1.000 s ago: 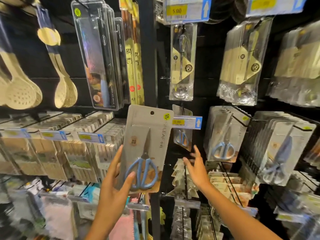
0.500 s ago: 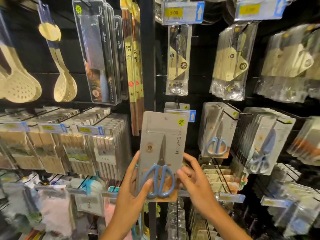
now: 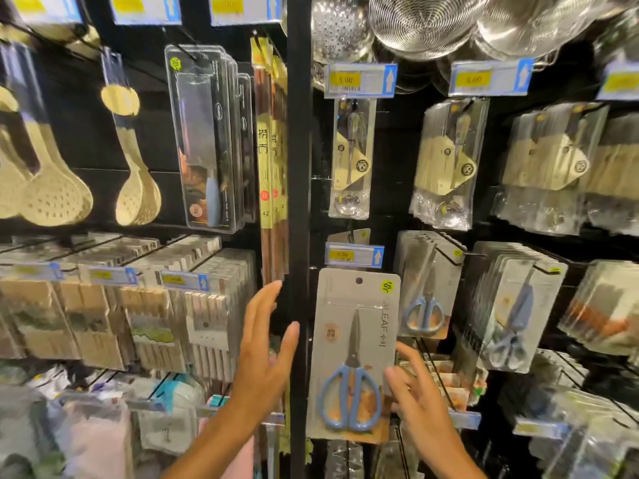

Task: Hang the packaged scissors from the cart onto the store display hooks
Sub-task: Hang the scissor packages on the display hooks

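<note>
Facing a black store display wall (image 3: 299, 167), both hands spread open: left hand (image 3: 262, 357) free, right hand (image 3: 413, 392) fingertips touching the grey carded blue-handled scissors pack (image 3: 352, 354).

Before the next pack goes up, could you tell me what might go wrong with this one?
The scissors pack shows its hang hole empty below the price tag, so it may not be hooked. The left hand is open and clear, and the right hand only touches its edge: it could drop.
</note>
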{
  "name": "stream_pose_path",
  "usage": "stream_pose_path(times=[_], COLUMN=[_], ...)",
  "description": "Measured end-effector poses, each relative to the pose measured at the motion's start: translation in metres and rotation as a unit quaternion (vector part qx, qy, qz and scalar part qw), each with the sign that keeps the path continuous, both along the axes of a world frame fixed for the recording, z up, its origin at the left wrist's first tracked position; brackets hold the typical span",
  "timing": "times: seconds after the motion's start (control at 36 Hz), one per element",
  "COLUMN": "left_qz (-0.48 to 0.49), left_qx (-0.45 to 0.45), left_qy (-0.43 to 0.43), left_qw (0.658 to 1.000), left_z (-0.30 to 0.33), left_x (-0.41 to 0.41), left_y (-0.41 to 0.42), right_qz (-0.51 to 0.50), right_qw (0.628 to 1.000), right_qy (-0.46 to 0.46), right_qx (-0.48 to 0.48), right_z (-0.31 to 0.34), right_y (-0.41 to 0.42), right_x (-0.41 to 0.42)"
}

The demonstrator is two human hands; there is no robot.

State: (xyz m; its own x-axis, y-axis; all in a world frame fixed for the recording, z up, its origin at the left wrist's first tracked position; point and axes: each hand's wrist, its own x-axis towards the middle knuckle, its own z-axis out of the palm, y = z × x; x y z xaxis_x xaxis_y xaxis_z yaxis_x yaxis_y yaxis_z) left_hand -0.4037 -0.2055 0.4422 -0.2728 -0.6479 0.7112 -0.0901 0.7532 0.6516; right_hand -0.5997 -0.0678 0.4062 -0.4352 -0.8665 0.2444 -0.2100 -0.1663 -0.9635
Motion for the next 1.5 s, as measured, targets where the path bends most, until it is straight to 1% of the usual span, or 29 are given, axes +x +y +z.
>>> stream_pose_path(times=[0.11, 0.19, 0.28, 0.44, 0.72, 1.06, 1.25, 1.5], left_qz=[0.054, 0.085, 0.099, 0.115, 0.095, 0.081, 0.080, 0.076], left_qx=[-0.112, -0.215, -0.262, -0.293, -0.299, -0.295, -0.293, -0.298], left_qy=[-0.026, -0.074, -0.108, -0.121, -0.067, -0.057, -0.058, -0.055], left_qw=[0.992, 0.970, 0.954, 0.941, 0.947, 0.950, 0.951, 0.950], left_z=[0.030, 0.042, 0.046, 0.040, 0.034, 0.032, 0.033, 0.031], left_x=[-0.020, -0.035, -0.048, -0.060, -0.069, -0.069, -0.069, -0.071], left_y=[-0.025, -0.049, -0.069, -0.094, -0.103, -0.105, -0.104, -0.110], right_qz=[-0.013, -0.015, -0.012, -0.013, -0.029, -0.044, -0.050, -0.124], right_qw=[1.000, 0.999, 0.999, 0.999, 0.999, 0.999, 0.998, 0.988], right_qy=[0.005, 0.010, 0.012, 0.016, 0.030, 0.024, -0.020, -0.009], right_qx=[0.022, 0.035, 0.044, 0.033, -0.016, -0.009, 0.014, 0.093], right_z=[-0.007, -0.011, -0.013, -0.009, 0.002, 0.010, 0.013, -0.018], right_y=[-0.002, -0.007, -0.017, -0.041, -0.068, -0.084, -0.102, -0.168], right_x=[-0.006, -0.009, -0.014, -0.020, -0.027, -0.035, -0.039, -0.081])
